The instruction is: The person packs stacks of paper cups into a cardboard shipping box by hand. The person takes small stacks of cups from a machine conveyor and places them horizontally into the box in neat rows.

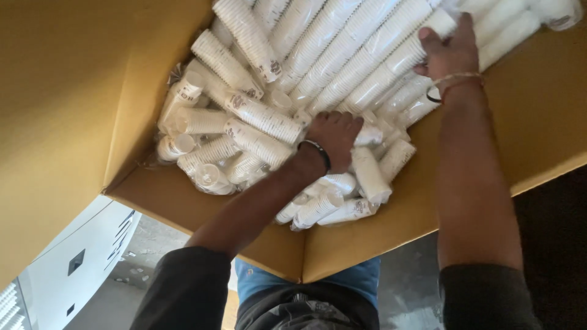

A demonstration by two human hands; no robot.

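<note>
Down inside the big cardboard box (92, 79), my left hand (333, 131) is curled knuckles-up, pushed in among the plastic-wrapped sleeves of white paper cups (263, 119). Can't honestly tell if it's got one gripped or is just pressing on them, since the fingers are buried. My right hand (449, 52) is farther in and over to the right, fingers spread flat on a long sleeve (367, 61) near its end, resting more than grabbing. Sleeves fill the whole box, long ones stacked at the far side, shorter ones jumbled near and left. My guess is they're super light but floppy, the wrap is slick, and the cups crush easily, so I'd grab a sleeve around the middle and support the end, not pinch the loose plastic.
</note>
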